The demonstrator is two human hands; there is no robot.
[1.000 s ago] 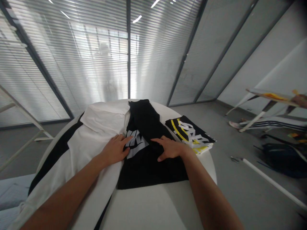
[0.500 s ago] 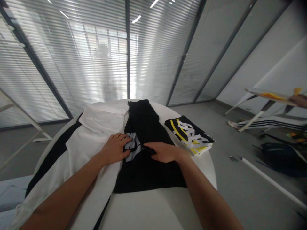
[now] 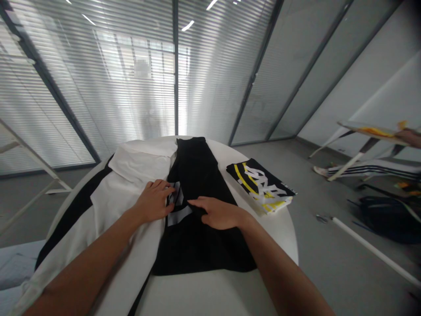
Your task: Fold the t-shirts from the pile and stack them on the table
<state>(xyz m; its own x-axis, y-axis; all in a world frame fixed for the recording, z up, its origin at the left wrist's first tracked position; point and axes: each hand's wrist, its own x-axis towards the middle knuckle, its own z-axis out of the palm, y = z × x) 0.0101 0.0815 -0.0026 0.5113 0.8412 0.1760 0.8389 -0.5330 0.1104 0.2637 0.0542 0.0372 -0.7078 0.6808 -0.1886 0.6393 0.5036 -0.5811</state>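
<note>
A black garment (image 3: 197, 175) with a white printed logo (image 3: 176, 208) lies along the middle of a round white table (image 3: 210, 294). My left hand (image 3: 153, 202) rests flat at the garment's left edge, fingertips on the logo. My right hand (image 3: 219, 213) lies flat on the black cloth just right of the logo, fingers pointing left. Both hands press on the cloth with stretched fingers and grip nothing. A white and black garment (image 3: 121, 188) is spread under my left forearm on the table's left side.
A folded black shirt with yellow and white print (image 3: 261, 184) sits on the table's right side. Glass walls with blinds stand behind. On the right floor lie a white pole (image 3: 371, 250), a dark bag (image 3: 391, 217) and a striped garment (image 3: 371, 169) near another table.
My right hand slid left across the black cloth, folding it over most of the white logo. The left hand shifted slightly left. The garment's near edge moved toward me.
</note>
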